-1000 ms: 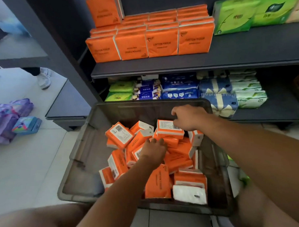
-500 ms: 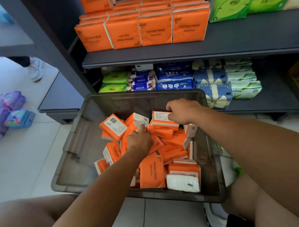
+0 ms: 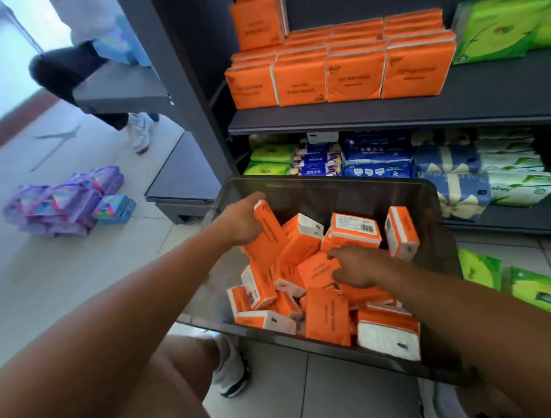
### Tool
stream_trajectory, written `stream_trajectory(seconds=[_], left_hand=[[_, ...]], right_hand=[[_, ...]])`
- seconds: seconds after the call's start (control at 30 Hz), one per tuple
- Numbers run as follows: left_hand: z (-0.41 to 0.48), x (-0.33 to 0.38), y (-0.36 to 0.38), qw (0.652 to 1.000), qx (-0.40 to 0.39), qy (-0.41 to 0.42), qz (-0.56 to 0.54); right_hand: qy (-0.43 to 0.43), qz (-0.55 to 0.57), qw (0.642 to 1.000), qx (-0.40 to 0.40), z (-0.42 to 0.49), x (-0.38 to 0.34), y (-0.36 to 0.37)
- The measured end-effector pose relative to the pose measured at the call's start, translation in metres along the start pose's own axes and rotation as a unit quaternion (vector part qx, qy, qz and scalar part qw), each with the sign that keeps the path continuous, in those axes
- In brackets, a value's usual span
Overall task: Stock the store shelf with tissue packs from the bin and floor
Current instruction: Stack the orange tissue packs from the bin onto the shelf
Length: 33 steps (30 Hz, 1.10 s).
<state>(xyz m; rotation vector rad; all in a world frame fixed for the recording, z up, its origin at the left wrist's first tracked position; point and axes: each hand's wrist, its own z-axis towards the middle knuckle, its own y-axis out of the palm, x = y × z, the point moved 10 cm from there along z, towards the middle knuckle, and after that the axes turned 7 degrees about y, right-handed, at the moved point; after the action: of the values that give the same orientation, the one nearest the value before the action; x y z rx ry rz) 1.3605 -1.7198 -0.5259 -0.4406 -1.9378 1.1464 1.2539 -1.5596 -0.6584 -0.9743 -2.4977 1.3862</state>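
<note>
In the grey plastic bin [image 3: 330, 187], left hand [image 3: 240, 223] clasps a likely light, squashy orange tissue pack [image 3: 270, 232] edgewise; right hand [image 3: 358, 265], grip unclear.

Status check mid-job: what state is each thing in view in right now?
bin, open, holding loose orange packs in a jumble.
left hand, gripping one orange tissue pack, tilted.
right hand, down among the packs, grip unclear.
upper shelf, partly stocked, shelved packs upright.
green packs, on the floor beside the bin.
</note>
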Motion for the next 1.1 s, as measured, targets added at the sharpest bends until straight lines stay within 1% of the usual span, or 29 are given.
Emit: stream_trajectory(seconds=[0.07, 0.13, 0.23, 0.27, 0.37, 0.47, 0.53, 0.6, 0.7, 0.8, 0.9, 1.0, 1.1], left_hand=[[-0.003, -0.021, -0.014, 0.996, 0.019, -0.038, -0.081], [-0.002, -0.038, -0.018, 0.987, 0.014, -0.071, -0.144], [0.005, -0.046, -0.018, 0.973, -0.008, -0.079, -0.215], [0.009, -0.045, -0.020, 0.966, -0.004, -0.078, -0.248], [0.014, -0.039, -0.037, 0.946, 0.052, -0.078, -0.312], [0.016, -0.037, -0.052, 0.934, 0.106, -0.074, -0.333], [0.016, -0.040, -0.060, 0.925, 0.140, -0.072, -0.346], [0.014, -0.044, -0.066, 0.920, 0.164, -0.071, -0.349], [0.010, -0.044, -0.074, 0.911, 0.192, -0.060, -0.361], [0.006, -0.042, -0.080, 0.900, 0.207, -0.048, -0.381], [0.001, -0.041, -0.087, 0.885, 0.229, -0.045, -0.404], [-0.004, -0.039, -0.097, 0.874, 0.255, -0.042, -0.411], [-0.007, -0.037, -0.104, 0.868, 0.273, -0.039, -0.414]], right_hand=[[-0.003, -0.004, 1.000, -0.022, 0.005, -0.009, 0.020], [-0.005, -0.012, 0.998, -0.053, 0.009, -0.016, 0.043], [-0.002, -0.006, 0.994, -0.109, 0.011, -0.021, 0.071], [-0.004, -0.007, 0.992, -0.125, 0.010, -0.022, 0.079], [-0.007, -0.018, 0.992, -0.123, 0.010, -0.027, 0.088], [0.003, -0.049, 0.992, -0.119, 0.009, -0.028, 0.079], [0.009, -0.031, 0.993, -0.117, 0.005, -0.028, 0.068], [0.007, 0.012, 0.995, -0.094, 0.001, -0.030, 0.053], [-0.003, 0.084, 0.996, -0.018, -0.007, -0.031, 0.016], [-0.003, 0.149, 0.989, 0.022, -0.014, -0.024, -0.024], [0.015, 0.187, 0.980, 0.065, -0.021, -0.014, -0.068], [0.011, 0.268, 0.956, 0.122, -0.034, -0.008, -0.119], [-0.022, 0.365, 0.913, 0.180, -0.050, -0.008, -0.171]])
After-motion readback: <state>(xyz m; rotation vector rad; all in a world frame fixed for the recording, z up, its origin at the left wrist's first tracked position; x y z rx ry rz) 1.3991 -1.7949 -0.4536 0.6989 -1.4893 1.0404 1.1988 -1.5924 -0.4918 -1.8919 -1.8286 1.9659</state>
